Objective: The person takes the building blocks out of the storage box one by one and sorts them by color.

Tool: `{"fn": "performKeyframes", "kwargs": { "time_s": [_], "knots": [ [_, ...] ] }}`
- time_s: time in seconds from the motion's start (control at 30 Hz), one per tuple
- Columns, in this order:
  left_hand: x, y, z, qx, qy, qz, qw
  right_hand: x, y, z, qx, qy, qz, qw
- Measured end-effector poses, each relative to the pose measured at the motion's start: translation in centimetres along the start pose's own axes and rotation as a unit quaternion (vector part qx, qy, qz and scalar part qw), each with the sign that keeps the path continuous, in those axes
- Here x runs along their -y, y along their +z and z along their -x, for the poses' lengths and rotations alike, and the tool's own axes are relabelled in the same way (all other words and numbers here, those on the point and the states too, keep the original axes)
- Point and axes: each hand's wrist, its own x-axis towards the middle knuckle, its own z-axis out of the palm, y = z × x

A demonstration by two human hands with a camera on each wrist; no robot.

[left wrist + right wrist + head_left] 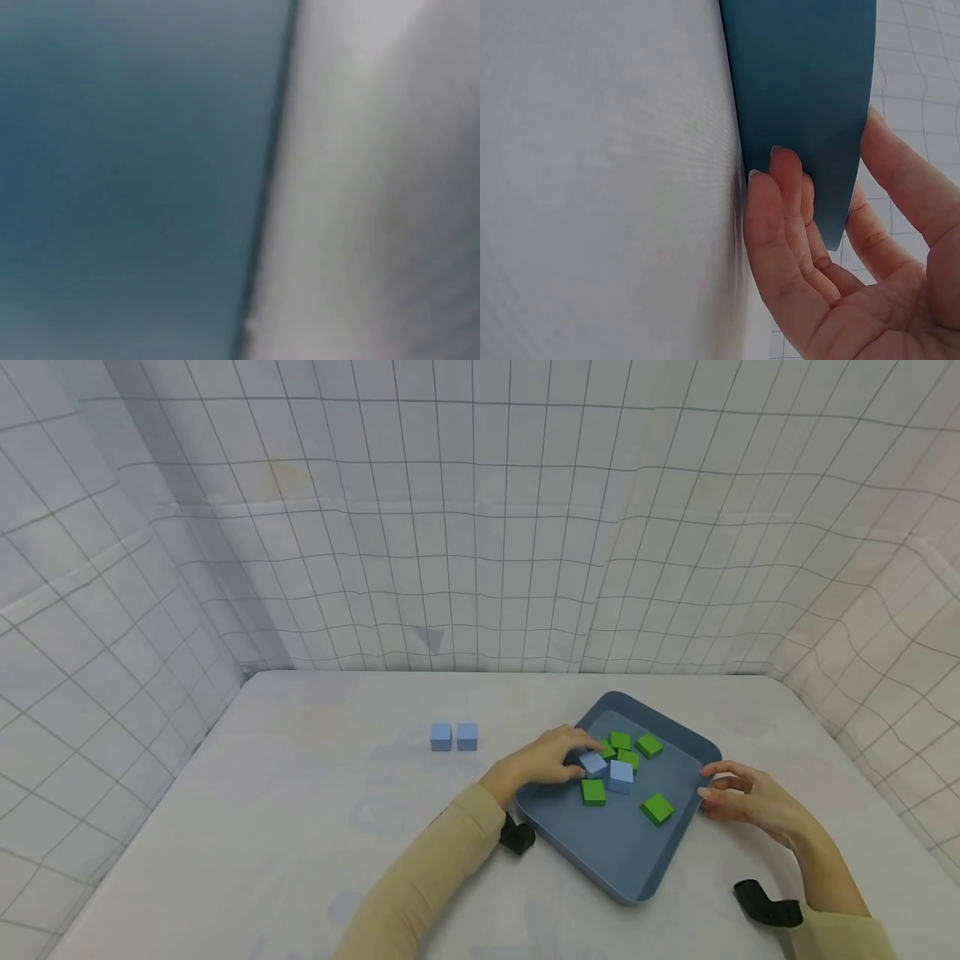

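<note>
One pinches, one grips, well apart!

Left hand (546,758) pinches a blue block (592,765) inside the tray (607,843); right hand (759,803) curls round the tray corner nearest the counter's (262,827) right edge. Six green blocks (657,810), another blue one (620,776) inside; two blue cubes (467,737) toward the counter's far edge!

One bare right hand (877,315), fingertips against one smooth teal-blue tray wall (802,82), thumb at its edge; one flat white surface (615,187), blurred, probably tabletop; one white grid-lined sheet (911,90) behind
</note>
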Motion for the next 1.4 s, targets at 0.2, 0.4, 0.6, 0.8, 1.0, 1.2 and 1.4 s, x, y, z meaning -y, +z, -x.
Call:
{"fn": "performKeyframes", "kwargs": {
  "time_s": [0.2, 0.4, 0.6, 0.8, 1.0, 1.2, 1.4],
  "knots": [
    [0.0, 0.0, 0.1, -0.005, 0.004, -0.001, 1.0, 0.0, 0.0, 0.0, -0.001, 0.0, 0.001, 1.0],
    [0.1, 0.0, 0.1, -0.009, 0.011, -0.003, 0.9999, 0.0, 0.0, 0.0, -0.003, 0.003, 0.001, 1.0],
    [0.2, 0.0, 0.2, -0.02, 0.021, 0.008, 0.9995, 0.0, -0.1, 0.0, -0.003, 0.008, 0.003, 1.0],
    [0.1, -0.1, 0.3, -0.045, 0.026, 0.055, 0.9971, -0.2, -0.2, 0.0, 0.001, 0.009, 0.005, 0.9999],
    [0.1, -0.4, 0.8, -0.079, 0.034, 0.106, 0.9906, -0.2, -0.3, 0.0, 0.007, 0.005, 0.001, 1.0],
    [0.0, -1.1, 1.5, -0.103, 0.03, 0.14, 0.9843, -0.3, -0.3, 0.1, 0.011, -0.002, 0.003, 0.9999],
    [0.1, -1.9, 2.5, -0.124, 0.031, 0.142, 0.9815, -0.3, -0.3, 0.0, 0.015, -0.006, 0.0, 0.9999]
  ]
}}
